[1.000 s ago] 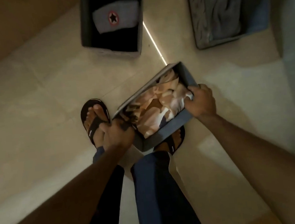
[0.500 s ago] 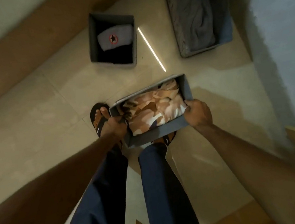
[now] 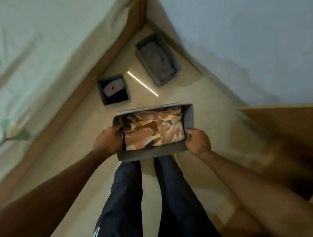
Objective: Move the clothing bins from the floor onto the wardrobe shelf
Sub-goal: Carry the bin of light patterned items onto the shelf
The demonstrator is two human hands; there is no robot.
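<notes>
Three grey fabric bins, soft-walled and rectangular. Long bin [image 3: 176,66] on the floor by the wall, holding folded grey cloth. Held bin [image 3: 151,152], lifted above the floor before the person's legs, packed with crumpled tan camouflage fabric [image 3: 153,130]; left hand [image 3: 108,141] and right hand [image 3: 198,140] each clasp an end wall. Small square bin [image 3: 115,101] on the floor, holding a grey cap.
</notes>
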